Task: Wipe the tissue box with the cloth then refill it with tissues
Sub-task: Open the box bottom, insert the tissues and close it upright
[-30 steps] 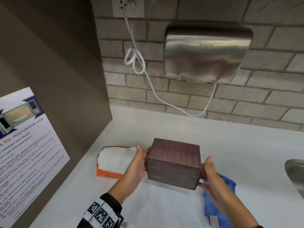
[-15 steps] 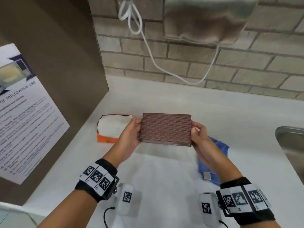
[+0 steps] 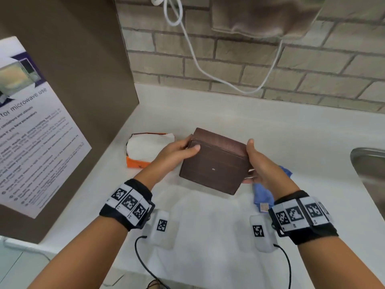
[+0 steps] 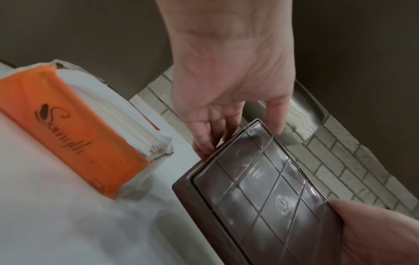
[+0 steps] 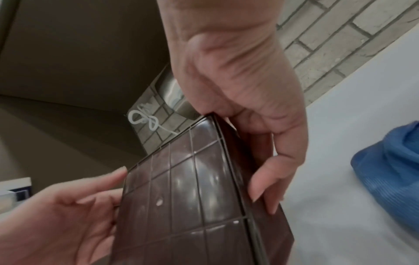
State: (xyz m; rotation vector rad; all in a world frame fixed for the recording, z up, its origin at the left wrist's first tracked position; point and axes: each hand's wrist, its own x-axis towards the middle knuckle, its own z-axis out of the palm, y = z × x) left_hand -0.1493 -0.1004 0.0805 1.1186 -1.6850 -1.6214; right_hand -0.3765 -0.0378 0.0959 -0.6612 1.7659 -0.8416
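On the far left of the white counter (image 3: 208, 215) lies the orange tissue pack (image 3: 145, 150), its white sheets exposed. Just to its right, the left hand (image 3: 177, 153) grips the tissue box (image 3: 214, 163) at its left end, thumb curled over the gridded underside. The brown box is held above the counter between both palms, tilted with its underside facing the person. The right hand (image 3: 260, 163) clasps its right end. The blue cloth (image 3: 263, 192) lies on the counter beneath that hand.
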